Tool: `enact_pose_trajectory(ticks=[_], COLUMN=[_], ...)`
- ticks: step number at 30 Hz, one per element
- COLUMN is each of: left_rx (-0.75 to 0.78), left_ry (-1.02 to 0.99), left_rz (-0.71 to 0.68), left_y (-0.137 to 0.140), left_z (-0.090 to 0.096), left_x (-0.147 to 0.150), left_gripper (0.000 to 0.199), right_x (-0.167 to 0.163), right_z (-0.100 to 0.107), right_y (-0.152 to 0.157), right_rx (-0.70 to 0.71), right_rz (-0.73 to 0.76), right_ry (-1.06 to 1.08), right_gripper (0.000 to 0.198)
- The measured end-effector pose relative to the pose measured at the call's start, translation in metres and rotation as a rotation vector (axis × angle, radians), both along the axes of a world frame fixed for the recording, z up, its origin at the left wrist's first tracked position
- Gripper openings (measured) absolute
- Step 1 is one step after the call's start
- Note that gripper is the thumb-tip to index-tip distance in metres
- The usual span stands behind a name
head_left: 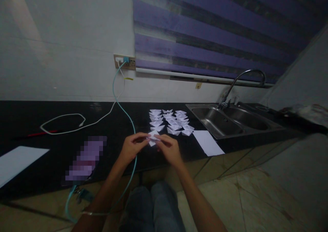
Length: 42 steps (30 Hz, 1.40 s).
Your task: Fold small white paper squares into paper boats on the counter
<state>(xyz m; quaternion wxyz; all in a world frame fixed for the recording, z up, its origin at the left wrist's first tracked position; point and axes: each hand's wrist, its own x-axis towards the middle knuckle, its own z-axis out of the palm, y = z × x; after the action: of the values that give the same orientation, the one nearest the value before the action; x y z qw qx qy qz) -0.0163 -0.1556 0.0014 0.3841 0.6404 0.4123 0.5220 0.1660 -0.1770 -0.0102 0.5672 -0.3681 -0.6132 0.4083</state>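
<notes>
Between my two hands is a small piece of folded white paper (pixel 153 137), held just above the front part of the black counter. My left hand (pixel 132 146) pinches its left side between thumb and fingers. On the opposite side, my right hand (pixel 169 148) grips the paper's right edge the same way. Just beyond my hands, several folded white paper boats (pixel 174 122) stand in three rough columns. To their right lies a stack of flat white paper (pixel 208 143) near the counter edge.
A double steel sink (pixel 217 121) with a curved faucet (pixel 239 76) is at right. More white sheets (pixel 20 160) and a phone, blurred out, (pixel 85 158) lie at left. A teal cable (pixel 129 117) runs from the wall outlet (pixel 130 64) past my left wrist; a white cable (pixel 96 122) loops on the counter (pixel 115 122).
</notes>
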Motion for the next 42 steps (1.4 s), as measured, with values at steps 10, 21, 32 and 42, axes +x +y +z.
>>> enact_pose_trajectory(ticks=[10,21,32,42], left_rx=[0.014,-0.078,-0.123,-0.025], left_ry=[0.021,0.017,0.055,0.042], left_rz=[0.066,0.075,-0.019,-0.009], left_y=[-0.003,-0.005,-0.006,-0.003], left_z=[0.002,0.006,0.001,-0.006], left_x=[0.001,0.003,0.009,0.011], left_gripper=[0.023,0.027,0.021,0.012], right_x=[0.0,0.001,0.0,-0.003], right_z=[-0.008,-0.007,-0.002,-0.001], right_y=[0.004,0.006,0.002,0.003], right_rx=[-0.076,-0.055,-0.116,-0.16], right_rz=[-0.114,-0.11,-0.135,-0.076], right_ry=[0.058,0.034,0.017,0.106], right_gripper=[0.023,0.025,0.025,0.026])
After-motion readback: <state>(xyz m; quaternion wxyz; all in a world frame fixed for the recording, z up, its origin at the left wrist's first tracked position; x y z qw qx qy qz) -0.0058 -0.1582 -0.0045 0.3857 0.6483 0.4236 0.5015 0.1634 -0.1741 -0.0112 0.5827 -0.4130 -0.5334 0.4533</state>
